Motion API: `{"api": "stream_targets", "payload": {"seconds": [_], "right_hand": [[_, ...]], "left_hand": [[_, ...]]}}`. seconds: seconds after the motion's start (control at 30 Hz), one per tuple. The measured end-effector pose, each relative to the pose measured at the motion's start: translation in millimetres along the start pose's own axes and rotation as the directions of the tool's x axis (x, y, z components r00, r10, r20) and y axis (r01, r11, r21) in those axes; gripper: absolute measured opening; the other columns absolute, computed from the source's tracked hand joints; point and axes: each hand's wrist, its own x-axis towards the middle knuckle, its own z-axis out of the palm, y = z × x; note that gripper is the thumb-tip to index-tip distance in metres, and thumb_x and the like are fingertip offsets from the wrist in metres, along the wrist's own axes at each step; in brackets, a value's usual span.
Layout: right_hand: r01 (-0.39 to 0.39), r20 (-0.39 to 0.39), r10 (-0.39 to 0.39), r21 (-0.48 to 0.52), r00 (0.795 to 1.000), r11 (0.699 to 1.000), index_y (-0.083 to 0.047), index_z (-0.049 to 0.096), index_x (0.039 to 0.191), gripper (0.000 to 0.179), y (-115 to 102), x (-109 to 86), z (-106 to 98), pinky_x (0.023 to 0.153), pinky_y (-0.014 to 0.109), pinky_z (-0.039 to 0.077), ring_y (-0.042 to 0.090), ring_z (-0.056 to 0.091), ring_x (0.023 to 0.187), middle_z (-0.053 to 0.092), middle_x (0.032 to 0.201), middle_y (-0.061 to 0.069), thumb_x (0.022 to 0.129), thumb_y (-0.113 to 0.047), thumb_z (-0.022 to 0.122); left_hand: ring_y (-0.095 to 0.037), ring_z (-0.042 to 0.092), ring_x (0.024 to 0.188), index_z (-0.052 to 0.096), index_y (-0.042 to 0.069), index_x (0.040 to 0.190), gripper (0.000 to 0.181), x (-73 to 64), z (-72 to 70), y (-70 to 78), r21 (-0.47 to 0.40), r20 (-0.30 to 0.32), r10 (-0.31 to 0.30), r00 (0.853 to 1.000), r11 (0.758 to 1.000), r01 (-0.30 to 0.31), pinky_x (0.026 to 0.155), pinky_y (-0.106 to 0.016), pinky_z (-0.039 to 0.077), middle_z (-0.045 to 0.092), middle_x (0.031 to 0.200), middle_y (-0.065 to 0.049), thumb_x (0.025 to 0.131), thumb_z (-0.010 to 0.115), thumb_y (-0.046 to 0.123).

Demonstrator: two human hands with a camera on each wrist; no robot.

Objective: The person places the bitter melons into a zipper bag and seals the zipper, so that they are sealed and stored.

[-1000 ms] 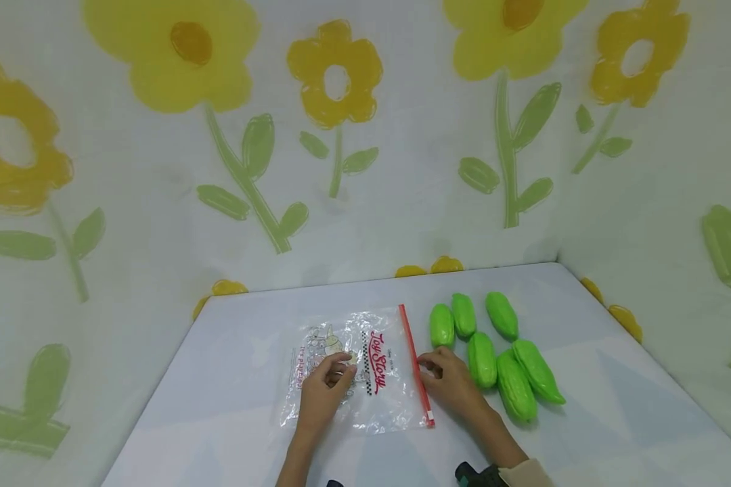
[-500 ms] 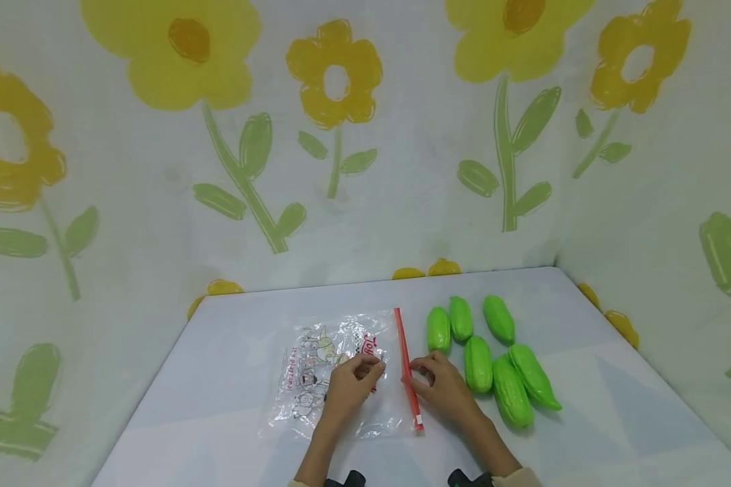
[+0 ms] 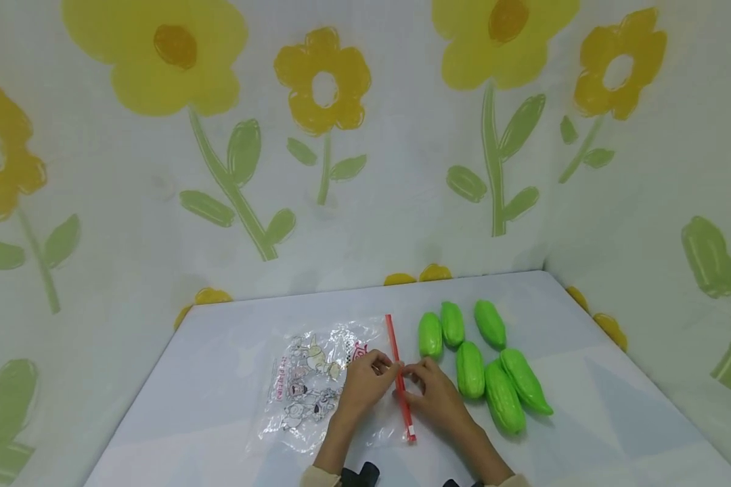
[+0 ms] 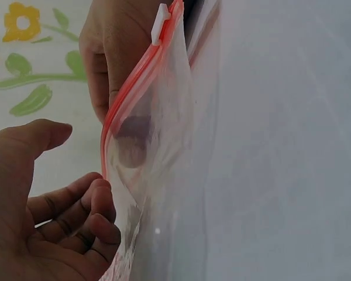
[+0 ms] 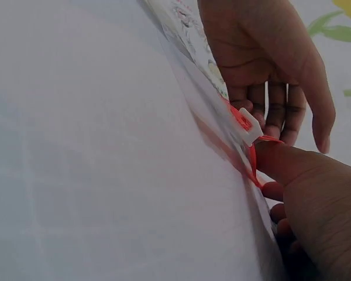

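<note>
A clear zipper bag (image 3: 307, 406) with printed cartoon figures and red lettering lies flat on the table, its red zip edge (image 3: 405, 409) facing right. A white slider (image 4: 159, 24) sits at the near end of that edge. My right hand (image 3: 437, 398) pinches the red edge; through the clear plastic its thumb (image 4: 131, 149) shows in the left wrist view. My left hand (image 3: 368, 380) is over the bag, fingertips right at the red edge and thumb held apart from the fingers. In the right wrist view the edge bows apart beside the slider.
Several bright green, ridged vegetable-shaped pieces (image 3: 470, 370) lie on the table just right of the bag and my right hand. The white table (image 3: 183, 392) ends at a flower-printed wall cloth (image 3: 390, 237) behind and at both sides.
My left hand has moved right across the bag to the red edge. My right hand has come in over that edge and now pinches it. The head view has shifted slightly.
</note>
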Motion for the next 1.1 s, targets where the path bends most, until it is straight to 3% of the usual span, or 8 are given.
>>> {"api": "stream_targets", "payload": {"seconds": [0.2, 0.6, 0.83, 1.1], "right_hand": [[0.047, -0.014, -0.047, -0.017, 0.999, 0.999, -0.016, 0.072, 0.119, 0.041, 1, -1.7, 0, 0.058, 0.023, 0.040, 0.007, 0.044, 0.072, 0.046, 0.090, -0.008, 0.081, -0.024, 0.084], [0.071, -0.017, -0.071, -0.034, 0.997, 0.997, -0.016, 0.073, 0.118, 0.040, -1, -1.9, -1, 0.058, 0.023, 0.039, 0.006, 0.042, 0.072, 0.046, 0.093, -0.009, 0.080, -0.020, 0.085], [0.083, -0.032, -0.085, -0.055, 0.996, 0.995, -0.019, 0.075, 0.115, 0.037, -1, -1.6, 2, 0.057, 0.022, 0.038, 0.005, 0.042, 0.070, 0.044, 0.093, -0.011, 0.080, -0.028, 0.085], [0.059, -0.009, -0.060, -0.064, 0.998, 0.996, -0.020, 0.074, 0.117, 0.042, -3, -1.8, 1, 0.058, 0.022, 0.039, 0.007, 0.042, 0.073, 0.043, 0.095, -0.012, 0.080, -0.038, 0.085]], "left_hand": [[-0.007, 0.052, 0.063, 0.067, 0.012, 0.087, 0.030, 5.2, 6.7, 1.8, 0.026, -0.012, 0.026, 1.000, 0.999, -0.026, 0.055, -0.024, 0.045, 0.059, 0.072, 0.008, 0.083, 0.080, 0.039], [-0.009, 0.050, 0.064, 0.065, 0.010, 0.085, 0.032, 4.1, 7.6, 0.1, 0.080, -0.027, 0.008, 1.000, 0.997, -0.006, 0.056, -0.023, 0.044, 0.056, 0.071, 0.006, 0.081, 0.082, 0.036], [-0.007, 0.051, 0.063, 0.068, 0.007, 0.085, 0.022, 3.5, 5.6, 1.6, 0.098, -0.018, 0.033, 0.999, 0.995, -0.032, 0.056, -0.023, 0.045, 0.058, 0.069, 0.006, 0.083, 0.080, 0.025], [-0.009, 0.054, 0.062, 0.071, 0.004, 0.091, 0.016, 3.0, -2.4, 2.8, 0.081, -0.012, -0.048, 0.999, 0.996, 0.049, 0.054, -0.025, 0.047, 0.062, 0.071, 0.003, 0.079, 0.074, 0.013]]}}
